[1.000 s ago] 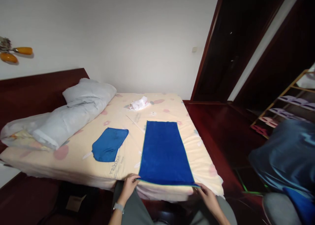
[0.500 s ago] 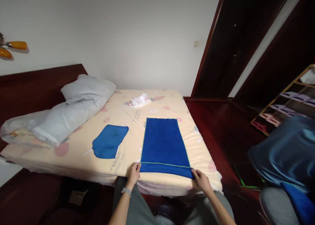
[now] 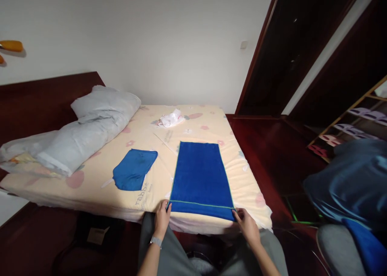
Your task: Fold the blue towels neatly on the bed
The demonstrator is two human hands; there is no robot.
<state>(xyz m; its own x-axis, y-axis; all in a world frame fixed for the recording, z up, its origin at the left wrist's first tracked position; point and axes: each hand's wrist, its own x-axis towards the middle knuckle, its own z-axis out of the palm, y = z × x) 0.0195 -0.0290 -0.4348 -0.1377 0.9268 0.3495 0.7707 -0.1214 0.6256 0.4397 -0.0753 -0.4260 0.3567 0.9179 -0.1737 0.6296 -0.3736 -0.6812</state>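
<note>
A blue towel [image 3: 202, 173] with green edging lies flat on the bed, its near end folded over in a narrow strip. My left hand [image 3: 163, 217] pinches the near left corner of that fold. At the opposite corner, the fingers of my right hand [image 3: 246, 223] are closed on the folded edge. To the left of the towel rests a smaller folded blue cloth [image 3: 134, 170], touched by neither hand.
The bed [image 3: 205, 119] has a patterned sheet. A grey quilt [image 3: 90, 135] is heaped by the headboard, and a crumpled white plastic bag [image 3: 171, 118] lies farther back. Dark blue fabric [image 3: 347, 183] and a slipper rack [image 3: 347, 111] stand to the right.
Both hands keep hold of the towel's fold at its two near corners, with only small shifts of the fingers. The view has moved slightly.
</note>
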